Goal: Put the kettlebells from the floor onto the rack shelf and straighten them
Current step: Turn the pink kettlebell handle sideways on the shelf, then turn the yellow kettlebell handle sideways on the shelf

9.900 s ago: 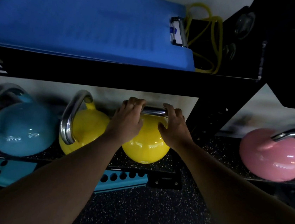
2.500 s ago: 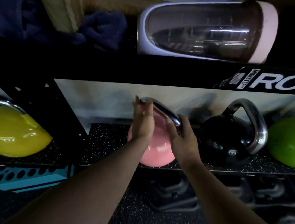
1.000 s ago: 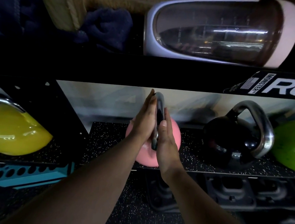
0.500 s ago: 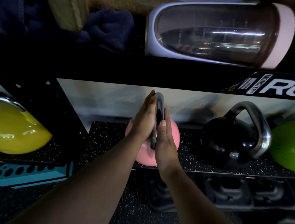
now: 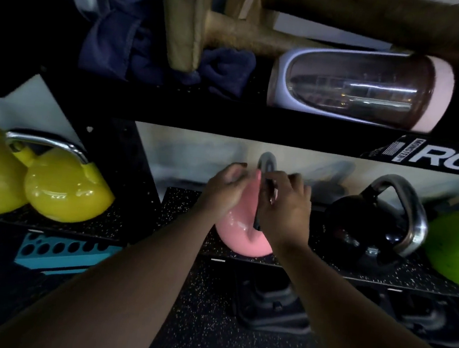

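A: Well, start big: the rack shelf [image 5: 187,206] holds a row of kettlebells, 2 yellow kettlebells [image 5: 64,186] at the left, then the pink kettlebell [image 5: 240,232], a black kettlebell [image 5: 370,232] and a green kettlebell [image 5: 457,251].

B: And the hands?

A: Both are at the pink one. The left hand [image 5: 225,190] lies against its left flank, fingers loosely curled. The right hand [image 5: 286,206] is beside the steel handle [image 5: 266,165], fingers bent; motion blur hides whether they pinch it.

B: How should the person finish straightening?

A: Probably by turning the bell on its base instead of lifting it, with the body steadied, and keeping it clear of the black one.

B: Its looks?

A: Glossy pink, round, handle edge-on to the camera, standing near the shelf's front edge.
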A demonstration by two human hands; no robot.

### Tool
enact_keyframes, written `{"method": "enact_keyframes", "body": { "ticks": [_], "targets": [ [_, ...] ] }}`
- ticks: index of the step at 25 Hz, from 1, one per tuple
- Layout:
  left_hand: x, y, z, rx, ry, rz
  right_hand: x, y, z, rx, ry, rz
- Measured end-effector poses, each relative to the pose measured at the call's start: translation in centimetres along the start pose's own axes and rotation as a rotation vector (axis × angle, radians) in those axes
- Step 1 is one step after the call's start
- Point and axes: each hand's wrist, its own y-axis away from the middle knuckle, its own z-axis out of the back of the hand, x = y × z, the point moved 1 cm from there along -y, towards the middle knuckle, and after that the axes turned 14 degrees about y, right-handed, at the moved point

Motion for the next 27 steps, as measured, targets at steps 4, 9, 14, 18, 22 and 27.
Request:
{"method": "enact_keyframes", "body": {
  "ticks": [4,9,14,18,22,27],
  "targets": [
    [0.3,3.1,5.6,-0.06,-0.23,0.072,2.8,0.9,0.8,0.13,0.04,0.184],
    [0.4,7.4,17.0,-0.174,-0.479,0.155,9.5,2.4,-0.7,0.228,0.002,0.277],
    [1.9,11.1,29.1,-0.302,-0.597,0.177,20.3,4.7,-5.4,0.302,-0.037,0.36],
    [3.1,12.8,37.4,-0.37,-0.672,0.214,30.3,6.7,-9.0,0.356,-0.133,0.35],
    [2.2,10.5,41.6,-0.437,-0.567,0.174,35.6,5.3,-11.4,0.306,-0.115,0.314],
    [2.5,5.3,42.4,-0.448,-0.388,0.219,38.4,1.6,-15.6,0.314,-0.034,0.235]
  ]
}}
